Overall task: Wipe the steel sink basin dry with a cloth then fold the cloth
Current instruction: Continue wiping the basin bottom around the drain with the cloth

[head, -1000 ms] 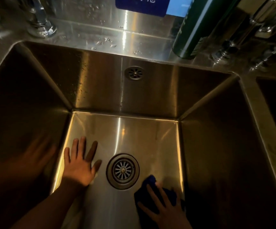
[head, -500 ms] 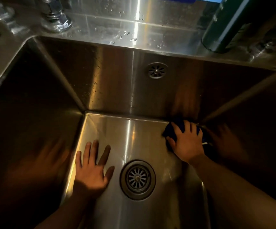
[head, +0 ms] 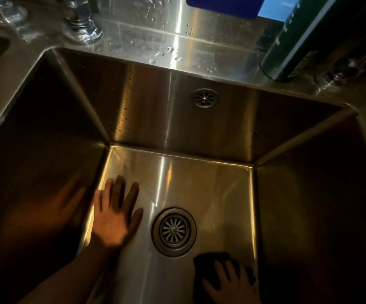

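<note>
So the right hand (head: 232,284) has dragged the cloth (head: 210,260) back along the right side of the floor. Half a second ago it was jammed into the far right corner, and now it's down in the near right corner, just beside the drain (head: 174,231). Its fingers (head: 219,268) are spread out pretty straight and pressing flat on top of the cloth, not bunching or pinching it, so it's more of a palm-down push than a grab. The cloth itself is a dark wad sitting on the floor of the sink basin (head: 199,176), mostly under that hand, with a bit poking out toward the drain. The left hand (head: 115,216) hasn't really gone anywhere: it's planted left of the drain, fingers splayed, holding nothing, and it looks like it's just there for support. To me that means the right strip of the floor has had a full pass and the floor looks fairly streak-free. The job isn't done though. There are droplets (head: 124,115) on the back wall and a lot more on the back ledge (head: 166,51) near the faucet base (head: 82,29). Folding is a ways off, I'd say.
</note>
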Tool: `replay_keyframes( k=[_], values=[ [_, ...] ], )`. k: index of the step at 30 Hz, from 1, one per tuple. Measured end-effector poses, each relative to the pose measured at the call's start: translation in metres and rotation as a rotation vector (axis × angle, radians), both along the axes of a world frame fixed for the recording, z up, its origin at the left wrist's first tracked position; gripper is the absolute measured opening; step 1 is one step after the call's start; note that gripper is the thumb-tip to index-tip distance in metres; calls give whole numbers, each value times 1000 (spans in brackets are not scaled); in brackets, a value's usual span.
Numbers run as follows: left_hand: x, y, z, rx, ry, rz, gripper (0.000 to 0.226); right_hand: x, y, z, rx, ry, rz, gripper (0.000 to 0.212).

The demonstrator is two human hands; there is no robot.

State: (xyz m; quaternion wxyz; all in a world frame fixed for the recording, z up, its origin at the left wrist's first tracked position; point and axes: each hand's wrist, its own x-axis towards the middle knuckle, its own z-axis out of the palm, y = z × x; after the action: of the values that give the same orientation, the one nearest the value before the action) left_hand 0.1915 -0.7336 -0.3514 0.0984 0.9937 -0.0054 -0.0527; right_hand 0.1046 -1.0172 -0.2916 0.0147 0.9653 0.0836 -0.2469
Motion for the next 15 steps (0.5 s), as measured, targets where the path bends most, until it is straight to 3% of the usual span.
replay_keyframes(
  k=[3, 7, 12, 15],
  values=[
    [4, 4, -5, 22, -31, -5, 64, 2, 18, 7, 0, 0, 139, 41],
    [4, 7, -19, 81, -23, 13, 64, 51, 53, 11, 96, -84, 164, 75],
    [4, 8, -28, 99, -43, 18, 65, 81, 94, -22, 34, 37, 261, 60],
    [5, 10, -31, 96, -60, 3, 65, 75, 102, -39, 68, 42, 212, 65]
  ],
)
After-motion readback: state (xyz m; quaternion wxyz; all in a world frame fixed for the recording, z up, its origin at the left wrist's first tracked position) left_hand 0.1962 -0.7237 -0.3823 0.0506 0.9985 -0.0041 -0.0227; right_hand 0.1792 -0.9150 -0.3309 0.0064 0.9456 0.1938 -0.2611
